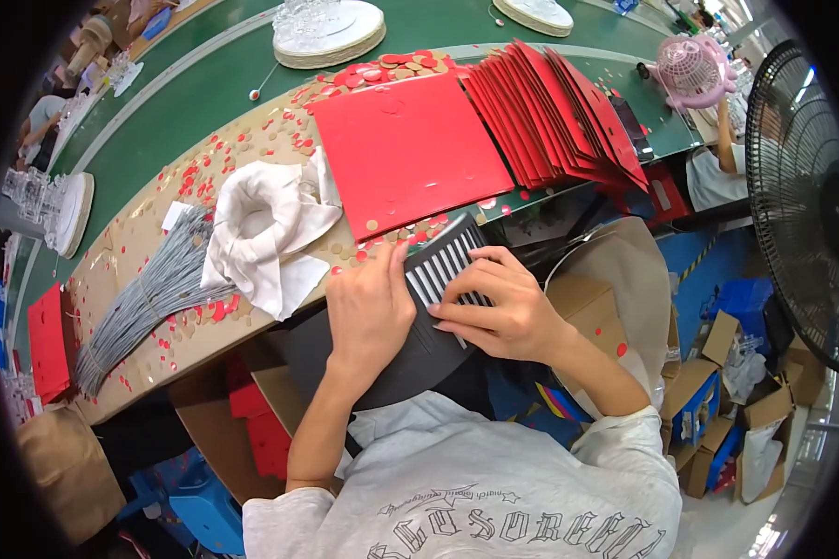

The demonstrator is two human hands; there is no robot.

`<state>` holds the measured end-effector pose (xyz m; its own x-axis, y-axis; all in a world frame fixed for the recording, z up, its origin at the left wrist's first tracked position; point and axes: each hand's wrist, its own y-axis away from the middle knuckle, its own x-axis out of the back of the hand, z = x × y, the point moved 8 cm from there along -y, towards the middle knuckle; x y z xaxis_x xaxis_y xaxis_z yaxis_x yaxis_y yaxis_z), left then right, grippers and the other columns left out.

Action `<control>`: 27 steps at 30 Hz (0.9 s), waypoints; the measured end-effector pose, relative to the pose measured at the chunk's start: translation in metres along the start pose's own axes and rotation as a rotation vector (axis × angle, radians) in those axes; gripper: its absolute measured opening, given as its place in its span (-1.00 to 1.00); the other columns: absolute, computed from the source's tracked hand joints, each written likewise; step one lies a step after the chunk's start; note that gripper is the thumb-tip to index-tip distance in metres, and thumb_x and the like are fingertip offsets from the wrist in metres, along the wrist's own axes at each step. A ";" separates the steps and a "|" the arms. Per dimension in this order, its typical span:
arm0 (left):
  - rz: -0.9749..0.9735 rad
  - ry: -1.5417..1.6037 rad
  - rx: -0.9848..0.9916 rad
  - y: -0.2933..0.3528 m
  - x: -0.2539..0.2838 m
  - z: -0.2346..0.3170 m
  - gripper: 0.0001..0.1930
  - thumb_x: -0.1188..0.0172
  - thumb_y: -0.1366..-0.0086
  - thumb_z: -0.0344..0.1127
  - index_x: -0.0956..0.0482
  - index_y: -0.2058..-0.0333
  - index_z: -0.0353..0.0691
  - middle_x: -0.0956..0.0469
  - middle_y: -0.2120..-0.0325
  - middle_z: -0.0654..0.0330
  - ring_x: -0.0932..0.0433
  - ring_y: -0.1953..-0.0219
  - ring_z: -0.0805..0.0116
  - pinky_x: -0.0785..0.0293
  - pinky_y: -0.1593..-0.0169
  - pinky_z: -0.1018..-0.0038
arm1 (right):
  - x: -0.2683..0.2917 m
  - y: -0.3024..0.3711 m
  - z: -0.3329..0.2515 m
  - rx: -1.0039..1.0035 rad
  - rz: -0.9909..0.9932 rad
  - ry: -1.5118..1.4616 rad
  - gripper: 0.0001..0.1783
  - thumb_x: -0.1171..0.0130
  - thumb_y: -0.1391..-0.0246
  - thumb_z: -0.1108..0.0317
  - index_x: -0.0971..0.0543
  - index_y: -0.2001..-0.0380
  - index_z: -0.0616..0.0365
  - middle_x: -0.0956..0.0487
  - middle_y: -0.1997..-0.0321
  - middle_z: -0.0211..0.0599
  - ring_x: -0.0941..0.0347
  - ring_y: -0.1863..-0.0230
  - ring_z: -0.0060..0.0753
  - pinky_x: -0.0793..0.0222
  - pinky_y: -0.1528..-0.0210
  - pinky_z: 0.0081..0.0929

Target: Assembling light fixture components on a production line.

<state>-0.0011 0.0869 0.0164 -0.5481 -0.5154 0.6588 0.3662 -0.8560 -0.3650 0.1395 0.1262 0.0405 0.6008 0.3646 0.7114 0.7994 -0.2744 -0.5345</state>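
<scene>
Over my lap lies a dark grey, bent sheet (410,348) with a row of pale stripes or slots across its upper part. My left hand (371,303) is closed on its left edge, thumb upward. On the other side my right hand (505,306) curls over the striped part, fingertips and thumb pressed together on it; whether a small piece is between them I cannot make out. Just beyond the hands, a flat red cardboard panel (410,140) rests on the bench. To its right, several red panels (554,121) lean in a fanned row.
A crumpled white cloth (266,219) and a bundle of grey wire-like strands (149,293) lie left on the brown bench top (173,349), among scattered red and brown discs. A black fan (806,205) stands right, near a pink fan (691,70). Open cardboard boxes (708,424) sit on the floor.
</scene>
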 end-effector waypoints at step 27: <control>0.001 -0.163 -0.190 -0.014 -0.032 -0.023 -0.90 -0.16 -0.27 -0.54 -0.54 0.36 -0.52 -0.47 -0.07 -0.15 -0.34 -0.26 -0.18 -0.31 -0.28 0.09 | -0.070 -0.111 0.154 -0.295 -0.277 -0.358 -0.89 -0.30 -0.10 0.44 -0.66 0.34 0.27 -0.61 0.05 -0.29 -0.55 0.07 -0.42 -0.48 0.02 -0.47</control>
<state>-0.0060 0.1147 -0.0153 -0.4139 -0.5159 0.7500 0.2098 -0.8558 -0.4728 0.0083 0.2682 -0.0205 0.3711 0.7254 0.5797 0.9249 -0.3444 -0.1611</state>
